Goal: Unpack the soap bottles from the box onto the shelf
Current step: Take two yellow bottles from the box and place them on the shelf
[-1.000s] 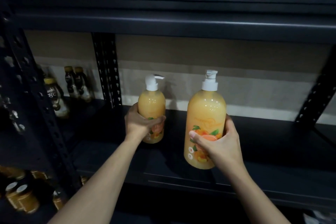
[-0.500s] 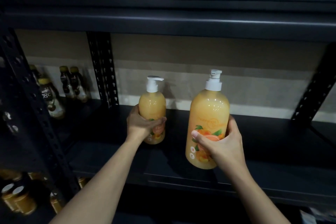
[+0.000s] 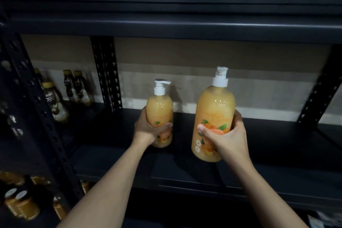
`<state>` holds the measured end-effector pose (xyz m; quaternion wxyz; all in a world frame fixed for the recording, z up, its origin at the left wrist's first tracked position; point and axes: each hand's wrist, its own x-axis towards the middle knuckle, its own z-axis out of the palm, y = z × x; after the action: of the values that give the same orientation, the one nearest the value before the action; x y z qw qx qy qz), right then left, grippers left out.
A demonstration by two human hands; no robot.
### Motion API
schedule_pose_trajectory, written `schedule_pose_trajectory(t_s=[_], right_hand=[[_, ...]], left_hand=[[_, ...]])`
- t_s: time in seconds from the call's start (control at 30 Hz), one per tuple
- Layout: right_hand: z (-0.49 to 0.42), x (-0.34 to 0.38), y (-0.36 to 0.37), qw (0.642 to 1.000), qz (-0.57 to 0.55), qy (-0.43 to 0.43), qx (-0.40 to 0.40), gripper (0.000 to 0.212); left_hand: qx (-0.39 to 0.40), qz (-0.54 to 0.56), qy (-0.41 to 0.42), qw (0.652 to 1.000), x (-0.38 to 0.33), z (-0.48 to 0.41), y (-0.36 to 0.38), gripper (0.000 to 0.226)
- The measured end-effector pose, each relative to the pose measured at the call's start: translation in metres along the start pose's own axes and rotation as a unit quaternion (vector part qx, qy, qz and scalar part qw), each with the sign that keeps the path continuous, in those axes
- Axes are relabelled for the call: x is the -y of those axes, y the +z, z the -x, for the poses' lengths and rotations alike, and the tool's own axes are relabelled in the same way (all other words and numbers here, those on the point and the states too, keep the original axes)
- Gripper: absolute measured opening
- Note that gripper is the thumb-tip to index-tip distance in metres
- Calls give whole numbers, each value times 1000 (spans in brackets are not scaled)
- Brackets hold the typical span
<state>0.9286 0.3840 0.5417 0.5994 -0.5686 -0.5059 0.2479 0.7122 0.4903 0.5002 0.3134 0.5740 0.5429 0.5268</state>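
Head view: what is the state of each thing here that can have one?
small soap bottle, upright on the shelf, pump on.
large soap bottle, upright, pump on.
left hand, grips the small soap bottle.
right hand, grips the large soap bottle.
drink bottles, upright, capped.

The black shelf (image 3: 277,176) is carrying two upright pump bottles. The small bottle (image 3: 160,111) is standing left of the large bottle (image 3: 214,113), farther back and apart from it.

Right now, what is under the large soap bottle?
Only the black shelf board shows under the large soap bottle. The right hand gripping it covers its lower right side.
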Motion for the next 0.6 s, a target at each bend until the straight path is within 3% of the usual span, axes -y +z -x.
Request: schedule_pose_trajectory(t_s=[0.6], right_hand=[[-72,-31,60,997,-38,-24,67,97]], left_hand=[[23,25,-10,999,5,-3,7,92]])
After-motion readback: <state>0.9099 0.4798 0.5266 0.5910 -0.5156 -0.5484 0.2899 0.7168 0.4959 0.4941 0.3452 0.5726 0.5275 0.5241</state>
